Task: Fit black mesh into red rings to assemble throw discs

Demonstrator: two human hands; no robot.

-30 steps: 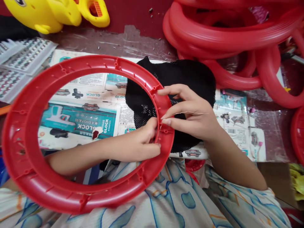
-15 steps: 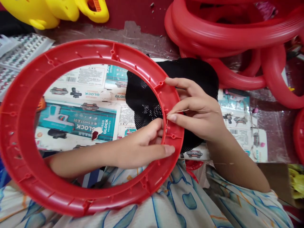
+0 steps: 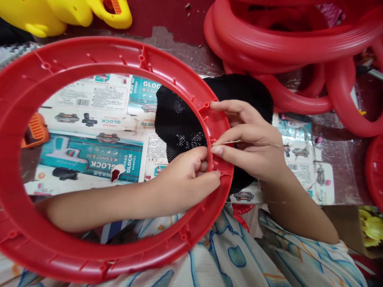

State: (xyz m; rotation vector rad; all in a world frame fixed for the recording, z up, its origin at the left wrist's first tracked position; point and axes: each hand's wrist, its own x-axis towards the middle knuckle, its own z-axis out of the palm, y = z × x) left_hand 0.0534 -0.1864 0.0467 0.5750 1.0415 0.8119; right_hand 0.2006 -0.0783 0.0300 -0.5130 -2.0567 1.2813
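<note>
A large red plastic ring, its hollow ribbed side facing me, tilts across the left and middle of the view. My left hand reaches through its opening and grips the right part of the ring, thumb on the ribbed face and fingers curled at the inner edge. At that same stretch, my right hand pinches a thin tan strand between thumb and forefinger. The strand trails back over the fingers; whether it is thread or wire I cannot tell. Another right fingertip touches the ring's outer edge.
Black mesh cloth lies behind the ring on printed cardboard. Several red rings are piled at the back right. A yellow plastic piece sits at the back left, and an orange part shows through the ring.
The ring has shifted left and its left side comes nearer. My left thumb has moved up along the ring, closer to my right fingertips. My right hand still pinches the strand.
</note>
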